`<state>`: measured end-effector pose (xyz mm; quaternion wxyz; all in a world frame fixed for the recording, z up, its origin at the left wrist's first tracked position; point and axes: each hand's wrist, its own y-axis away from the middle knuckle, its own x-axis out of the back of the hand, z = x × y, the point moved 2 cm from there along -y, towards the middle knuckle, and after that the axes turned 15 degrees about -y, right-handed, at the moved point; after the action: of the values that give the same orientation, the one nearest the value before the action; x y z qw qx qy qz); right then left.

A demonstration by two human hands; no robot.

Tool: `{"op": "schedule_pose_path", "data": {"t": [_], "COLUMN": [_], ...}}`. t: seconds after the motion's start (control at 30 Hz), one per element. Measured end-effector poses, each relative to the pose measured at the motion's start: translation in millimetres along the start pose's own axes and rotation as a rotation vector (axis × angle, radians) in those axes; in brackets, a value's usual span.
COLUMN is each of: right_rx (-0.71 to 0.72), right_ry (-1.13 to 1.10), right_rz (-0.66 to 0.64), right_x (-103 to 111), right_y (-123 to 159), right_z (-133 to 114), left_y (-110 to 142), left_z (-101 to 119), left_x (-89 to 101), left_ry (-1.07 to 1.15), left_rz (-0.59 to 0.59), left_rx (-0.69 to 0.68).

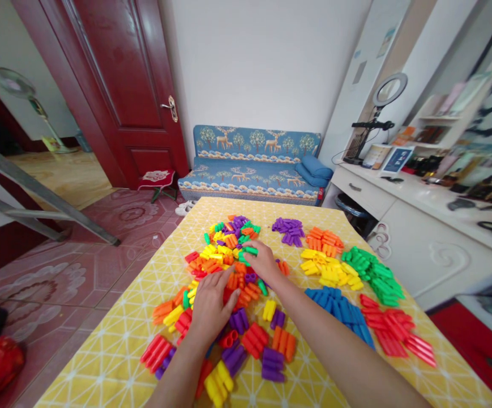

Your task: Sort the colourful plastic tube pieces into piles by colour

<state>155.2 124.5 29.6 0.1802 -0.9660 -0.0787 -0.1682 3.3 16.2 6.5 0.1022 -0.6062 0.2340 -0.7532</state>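
Observation:
A mixed heap of plastic tube-shaped blocks (215, 262) in several colours lies on the left half of the table. Over its near part rests my left hand (212, 300), thumb apart from the fingers, touching orange and red blocks. My right hand (263, 263) reaches across the heap's right side, its fingertips closed around a green tube block (249, 250); part of the grip is hidden. Nearer to me lie loose purple blocks (273, 364), red blocks (255, 340) and yellow blocks (219, 384).
Single-colour piles stand on the right: purple (289, 230), orange (324, 241), yellow (329, 267), green (373, 275), blue (339, 313) and red (398, 328). A yellow patterned cloth (114, 345) covers the table. Beyond are a blue sofa (249, 170) and a white dresser (424, 226).

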Motion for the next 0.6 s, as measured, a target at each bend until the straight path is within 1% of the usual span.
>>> {"op": "schedule_pose_path", "data": {"t": [0.1, 0.17, 0.23, 0.3, 0.37, 0.43, 0.6], "right_rx": [-0.056, -0.105, -0.095, -0.066, -0.068, -0.082, -0.073], "right_ry": [-0.242, -0.354, -0.353, -0.339, -0.345, -0.343, -0.241], "right_rz": [-0.039, -0.060, -0.048, -0.009, 0.018, 0.010, 0.003], "right_x": [-3, -5, -7, -9, -11, -13, -18], "right_y": [23, 39, 52, 64, 73, 79, 86], "right_z": [-10, -14, -17, -19, -20, -18, -14], "left_y": [1, 1, 0, 0, -1, -1, -1], "left_z": [-1, -2, -2, -3, -5, -6, -8], "left_x": [-2.0, -2.3, -2.0, -1.7, -1.9, -2.8, -3.7], "left_ry": [0.033, 0.052, 0.075, 0.103, 0.137, 0.174, 0.240], "left_rz": [0.035, 0.039, 0.020, -0.006, -0.021, -0.021, -0.012], "left_rx": [0.041, 0.046, 0.016, -0.012, -0.013, -0.002, -0.015]}}
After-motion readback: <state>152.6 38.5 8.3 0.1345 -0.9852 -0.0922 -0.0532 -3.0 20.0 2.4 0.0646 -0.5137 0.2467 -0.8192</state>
